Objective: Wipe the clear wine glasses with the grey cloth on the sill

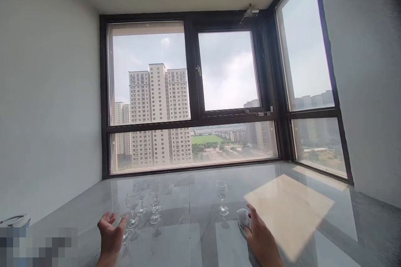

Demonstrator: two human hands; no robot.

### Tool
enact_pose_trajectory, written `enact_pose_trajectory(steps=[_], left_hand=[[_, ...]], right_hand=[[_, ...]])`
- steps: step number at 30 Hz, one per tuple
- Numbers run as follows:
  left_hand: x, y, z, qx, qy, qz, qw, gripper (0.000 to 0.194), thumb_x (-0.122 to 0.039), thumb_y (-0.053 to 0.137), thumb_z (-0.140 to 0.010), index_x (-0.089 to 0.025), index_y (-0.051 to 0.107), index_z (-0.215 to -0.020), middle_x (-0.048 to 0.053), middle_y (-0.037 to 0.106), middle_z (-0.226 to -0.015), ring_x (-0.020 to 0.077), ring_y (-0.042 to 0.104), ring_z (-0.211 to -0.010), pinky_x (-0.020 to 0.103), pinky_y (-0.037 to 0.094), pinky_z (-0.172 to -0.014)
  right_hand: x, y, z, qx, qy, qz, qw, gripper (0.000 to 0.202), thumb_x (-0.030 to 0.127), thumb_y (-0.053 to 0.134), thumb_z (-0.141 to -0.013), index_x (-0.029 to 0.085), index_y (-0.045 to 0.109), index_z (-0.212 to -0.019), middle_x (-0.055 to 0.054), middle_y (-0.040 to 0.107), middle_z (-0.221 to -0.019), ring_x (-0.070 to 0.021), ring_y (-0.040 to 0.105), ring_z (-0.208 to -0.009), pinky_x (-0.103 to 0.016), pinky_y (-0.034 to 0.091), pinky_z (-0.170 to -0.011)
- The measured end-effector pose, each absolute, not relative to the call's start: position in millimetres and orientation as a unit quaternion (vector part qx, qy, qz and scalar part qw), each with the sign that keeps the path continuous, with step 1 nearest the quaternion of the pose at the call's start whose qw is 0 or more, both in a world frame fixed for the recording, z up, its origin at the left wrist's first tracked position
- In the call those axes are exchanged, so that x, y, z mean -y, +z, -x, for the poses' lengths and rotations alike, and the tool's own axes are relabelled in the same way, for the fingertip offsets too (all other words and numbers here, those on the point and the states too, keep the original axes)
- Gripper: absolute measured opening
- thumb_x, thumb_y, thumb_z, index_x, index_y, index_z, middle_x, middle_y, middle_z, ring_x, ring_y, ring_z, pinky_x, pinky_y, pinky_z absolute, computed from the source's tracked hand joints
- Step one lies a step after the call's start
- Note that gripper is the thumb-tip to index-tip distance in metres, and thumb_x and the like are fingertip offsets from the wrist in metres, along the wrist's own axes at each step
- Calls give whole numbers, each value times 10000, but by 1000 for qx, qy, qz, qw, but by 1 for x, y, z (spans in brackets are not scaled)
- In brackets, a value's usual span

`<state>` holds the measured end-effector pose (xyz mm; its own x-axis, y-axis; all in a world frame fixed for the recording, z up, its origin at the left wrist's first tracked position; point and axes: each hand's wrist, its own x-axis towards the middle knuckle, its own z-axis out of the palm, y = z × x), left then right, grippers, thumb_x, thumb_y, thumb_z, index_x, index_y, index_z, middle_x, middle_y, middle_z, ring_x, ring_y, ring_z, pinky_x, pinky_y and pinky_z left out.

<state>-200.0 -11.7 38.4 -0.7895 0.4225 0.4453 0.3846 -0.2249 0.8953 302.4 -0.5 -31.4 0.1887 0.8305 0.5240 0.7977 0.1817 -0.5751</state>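
Note:
My left hand [110, 233] is curved around the bowl of a clear stemmed wine glass [126, 238], whose foot is on the grey sill. Thumb and fingers lie on either side of the bowl; how firmly they press is hard to see. Just beyond it stand several similar wine glasses [155, 217], upright and close together. My right hand [258, 233] is closed on a bunched white cloth [243, 218], low over the sill. One more wine glass [223, 208] stands upright by itself, a little left of and behind the cloth.
The glossy grey sill [175, 246] reaches back to dark-framed windows [194, 123]. Sunlight makes a bright patch [291, 212] on the right. White walls [50, 91] close in both sides. A whitish object [15, 220] is partly visible at the far left edge.

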Motion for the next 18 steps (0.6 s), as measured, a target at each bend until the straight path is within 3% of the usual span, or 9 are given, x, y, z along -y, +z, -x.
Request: enact_pose_trajectory(steps=[3,5,9,13,17,18], left_hand=[[8,37,199,-603,715,-300,189,580,-375,706,-531,-228,436,-1023,30,615,-895,267,620,-942,408,502,-831],[8,36,195,-622,692,-295,218,495,-358,692,-539,-226,468,-959,23,645,-805,259,644,-859,377,507,-772],[15,23,179,-648,665,-350,122,478,-461,634,-601,-206,541,-994,43,663,-822,264,659,-771,352,518,-652],[22,12,125,-579,594,-555,55,518,-533,607,-719,-248,563,-1149,57,705,-981,276,692,-935,282,529,-563],[7,14,22,-433,498,-751,16,331,-352,544,-873,-272,573,-1192,25,741,-920,196,711,-828,294,564,-760],[0,15,-5,-406,481,-777,5,335,-303,543,-875,-270,566,-1208,22,744,-890,188,707,-786,282,562,-732]], right_hand=[[1,-32,-300,638,-9,634,436,676,187,362,-804,206,252,-1471,-127,453,-1473,-262,500,-1316,-359,500,-916],[4,-28,-298,634,-2,656,408,694,169,368,-816,203,237,-1496,-134,514,-1404,-276,519,-1290,-365,501,-901],[9,-18,-295,626,31,700,341,656,115,376,-825,159,334,-1478,-139,648,-1144,-268,631,-1121,-337,500,-871],[11,-15,-294,654,16,677,336,618,100,415,-797,151,446,-1412,-134,642,-1246,-250,580,-1207,-318,445,-986],[15,-16,-293,679,25,650,341,607,243,528,-813,197,451,-1413,-122,649,-1290,-291,594,-1189,-399,442,-998],[16,-17,-293,682,26,641,350,634,242,561,-792,219,446,-1415,-115,648,-1299,-295,594,-1192,-408,443,-999]])
